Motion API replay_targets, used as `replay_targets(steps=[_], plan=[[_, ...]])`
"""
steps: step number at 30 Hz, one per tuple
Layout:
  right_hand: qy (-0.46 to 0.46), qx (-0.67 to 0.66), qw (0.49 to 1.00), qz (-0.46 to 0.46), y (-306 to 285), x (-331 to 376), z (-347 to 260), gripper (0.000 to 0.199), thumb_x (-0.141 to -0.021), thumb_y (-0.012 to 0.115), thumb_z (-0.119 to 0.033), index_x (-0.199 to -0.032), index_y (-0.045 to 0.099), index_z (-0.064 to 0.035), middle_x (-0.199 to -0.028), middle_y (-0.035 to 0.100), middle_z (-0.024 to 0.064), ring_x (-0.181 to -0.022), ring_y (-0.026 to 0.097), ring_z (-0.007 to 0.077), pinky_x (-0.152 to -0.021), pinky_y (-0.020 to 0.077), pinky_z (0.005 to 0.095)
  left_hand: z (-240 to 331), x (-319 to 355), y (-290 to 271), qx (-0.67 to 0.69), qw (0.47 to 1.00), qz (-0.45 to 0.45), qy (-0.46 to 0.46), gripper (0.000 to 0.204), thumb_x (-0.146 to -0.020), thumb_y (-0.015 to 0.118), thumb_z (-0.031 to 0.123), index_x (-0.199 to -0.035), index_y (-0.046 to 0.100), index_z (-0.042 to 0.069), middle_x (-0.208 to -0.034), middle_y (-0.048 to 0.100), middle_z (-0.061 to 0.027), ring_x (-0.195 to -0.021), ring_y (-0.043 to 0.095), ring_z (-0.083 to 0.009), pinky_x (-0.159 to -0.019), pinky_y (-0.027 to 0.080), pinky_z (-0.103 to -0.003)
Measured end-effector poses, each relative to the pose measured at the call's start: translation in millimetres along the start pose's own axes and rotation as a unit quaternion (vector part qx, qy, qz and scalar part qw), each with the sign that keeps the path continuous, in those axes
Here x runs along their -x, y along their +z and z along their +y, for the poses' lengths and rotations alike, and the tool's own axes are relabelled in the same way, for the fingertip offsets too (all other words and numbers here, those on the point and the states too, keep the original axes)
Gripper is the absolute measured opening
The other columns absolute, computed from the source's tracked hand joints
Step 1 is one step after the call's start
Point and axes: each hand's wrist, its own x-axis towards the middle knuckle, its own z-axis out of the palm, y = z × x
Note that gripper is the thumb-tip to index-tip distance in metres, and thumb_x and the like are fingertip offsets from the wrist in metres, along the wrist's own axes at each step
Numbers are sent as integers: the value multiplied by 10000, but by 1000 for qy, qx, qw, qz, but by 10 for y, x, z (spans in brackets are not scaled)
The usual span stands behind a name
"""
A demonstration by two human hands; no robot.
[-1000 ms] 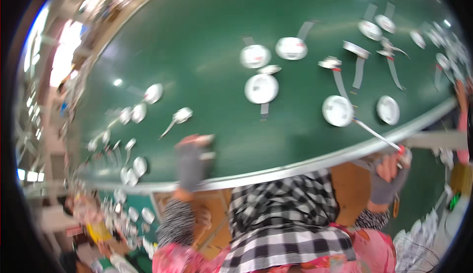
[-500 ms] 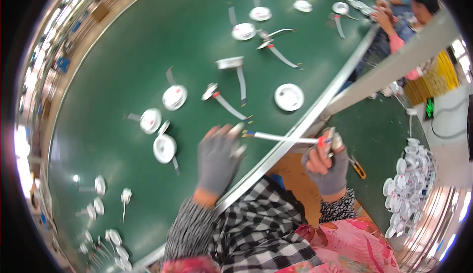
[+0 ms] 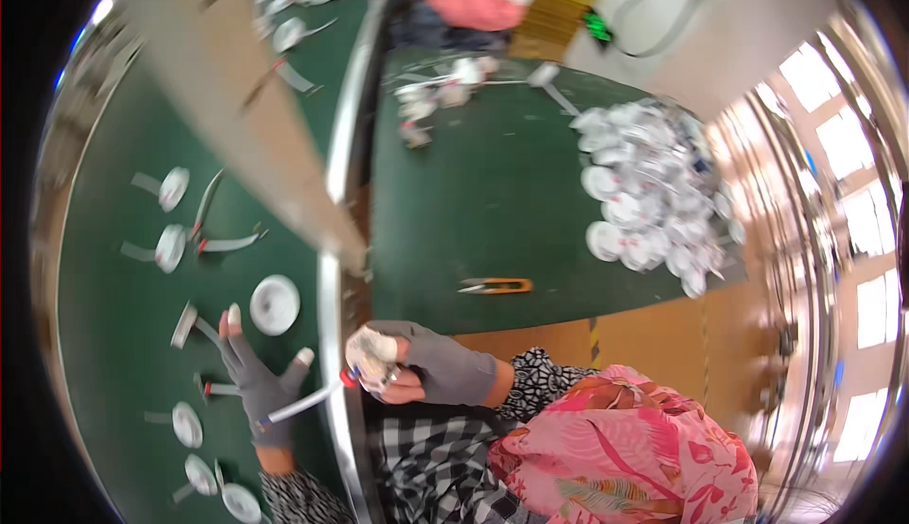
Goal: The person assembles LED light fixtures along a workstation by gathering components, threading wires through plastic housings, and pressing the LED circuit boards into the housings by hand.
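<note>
A worker's grey-gloved left hand (image 3: 258,380) lies spread and open on the green counter (image 3: 104,335), pinning one end of a thin white strip (image 3: 301,403) among round white discs (image 3: 275,304). The right hand (image 3: 417,368), curled shut just past the counter's metal edge (image 3: 331,335), grips the strip's red-tipped near end along with small white parts, seemingly to keep it taut. Orange snips (image 3: 496,285) lie on the right-hand counter beside a heap of white parts (image 3: 649,197).

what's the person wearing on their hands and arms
Both hands wear grey knit gloves with cut-off fingertips. The left hand shows bare fingertips; the right hand has white wrapping on its fingertips. The sleeves are black-and-white patterned, checked at the left forearm.
</note>
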Motion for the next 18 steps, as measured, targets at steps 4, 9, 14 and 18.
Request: replay_targets(steps=[4,9,14,18], plan=[[-247,250,925,143,-123,932,-697,298,-1005,534,-355,-1002,551,-57,-732,464,4,-626,463,131,-545,405,279,-132,-422,349,-4,997,-63,45,840,-718,793,185,-1444,395,47,-1368,460,-200,-1263,458,-404,-1086,361,-491],[-369,126,906,163,-486,1398,-995,289,-979,577,-405,-1003,557,-118,-591,405,-73,-531,425,67,-496,308,230,-322,117,83,82,995,-35,-34,728,-778,736,55,-1441,436,59,-1246,553,-151,-1144,552,-325,-1007,459,-420],[-207,94,968,103,-187,358,-58,307,-977,590,-407,-962,549,-104,-600,407,-69,-491,395,68,-484,299,226,93,1076,-332,88,990,33,-109,953,-697,825,146,-1488,307,35,-1268,561,-155,-1107,600,-266,-939,511,-363],[-74,175,981,41,286,-443,1091,414,-986,580,-375,-1072,577,29,-740,566,19,-558,489,84,-517,366,231,254,1839,-583,112,974,106,-164,1028,-623,886,149,-1458,313,-30,-1217,569,-174,-1013,600,-333,-866,515,-403]])
